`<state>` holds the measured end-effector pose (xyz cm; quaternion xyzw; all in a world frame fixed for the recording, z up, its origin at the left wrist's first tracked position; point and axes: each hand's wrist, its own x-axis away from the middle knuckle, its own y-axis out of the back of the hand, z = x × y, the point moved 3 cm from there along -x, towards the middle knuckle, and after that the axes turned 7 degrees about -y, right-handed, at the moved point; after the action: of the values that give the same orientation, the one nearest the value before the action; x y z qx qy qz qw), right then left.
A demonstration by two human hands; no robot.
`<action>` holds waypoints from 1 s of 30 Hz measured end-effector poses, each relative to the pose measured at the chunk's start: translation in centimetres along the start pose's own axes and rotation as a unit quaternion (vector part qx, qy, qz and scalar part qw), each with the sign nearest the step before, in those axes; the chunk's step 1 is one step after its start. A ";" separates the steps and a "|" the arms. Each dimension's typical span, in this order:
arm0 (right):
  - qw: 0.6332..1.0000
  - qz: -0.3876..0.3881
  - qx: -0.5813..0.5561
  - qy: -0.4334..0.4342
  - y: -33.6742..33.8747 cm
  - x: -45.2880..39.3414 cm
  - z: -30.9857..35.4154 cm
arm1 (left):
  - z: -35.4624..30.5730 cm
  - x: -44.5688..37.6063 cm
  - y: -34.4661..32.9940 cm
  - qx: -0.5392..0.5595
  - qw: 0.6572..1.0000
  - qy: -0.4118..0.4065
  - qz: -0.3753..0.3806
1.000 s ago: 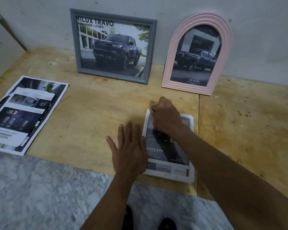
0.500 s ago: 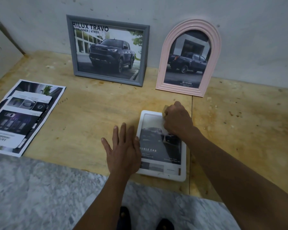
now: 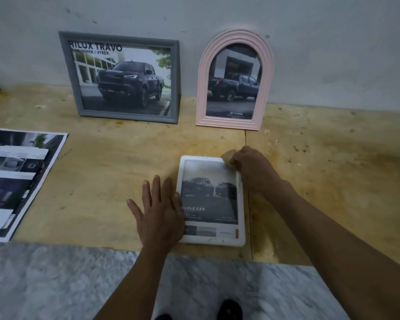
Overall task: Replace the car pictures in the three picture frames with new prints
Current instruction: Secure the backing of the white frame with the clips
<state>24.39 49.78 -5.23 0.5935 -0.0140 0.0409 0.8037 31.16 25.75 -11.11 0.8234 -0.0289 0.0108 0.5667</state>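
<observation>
A white frame [image 3: 211, 241] lies flat, face up, on the wooden surface, showing a dark car picture. My left hand [image 3: 158, 210] lies flat, fingers straight, pressing on the frame's left edge. My right hand [image 3: 252, 167] is at the frame's top right corner, fingers curled round a small tan pad or cloth [image 3: 226, 155]. A grey frame [image 3: 123, 77] with a truck picture and a pink arched frame [image 3: 234, 79] with another truck picture lean upright against the wall behind.
A stack of printed sheets [image 3: 16, 181] lies at the left on the wooden top [image 3: 116, 162]. A marble strip [image 3: 56, 280] runs along the near edge. The grey wall [image 3: 333, 54] closes the back.
My right hand has slid with the tan pad from the frame's upper left across to its top right corner. My left hand has kept its place on the left edge.
</observation>
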 end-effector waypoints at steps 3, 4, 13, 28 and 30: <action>0.998 -0.015 -0.058 -0.005 -1.2 2.4 -0.4 | -0.1 0.0 0.1 -0.002 1.000 0.001 -0.009; 0.997 -0.019 -0.073 -0.014 -1.4 3.1 -0.2 | -0.2 0.0 0.1 -0.001 1.000 0.003 -0.010; 0.996 -0.008 -0.048 -0.072 -2.7 6.9 1.2 | -0.5 0.2 0.4 -0.002 1.000 0.002 -0.017; 0.992 0.008 -0.084 -0.095 -3.3 13.4 3.9 | -0.4 0.2 0.3 0.017 1.000 0.012 -0.007; 0.989 0.023 -0.103 -0.103 -3.0 14.2 4.3 | -0.4 0.1 0.3 0.019 1.000 0.013 -0.007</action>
<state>38.86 45.47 -5.83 0.5083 -0.1146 -0.0042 0.8535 31.29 26.01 -10.70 0.8339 -0.0160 0.0178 0.5514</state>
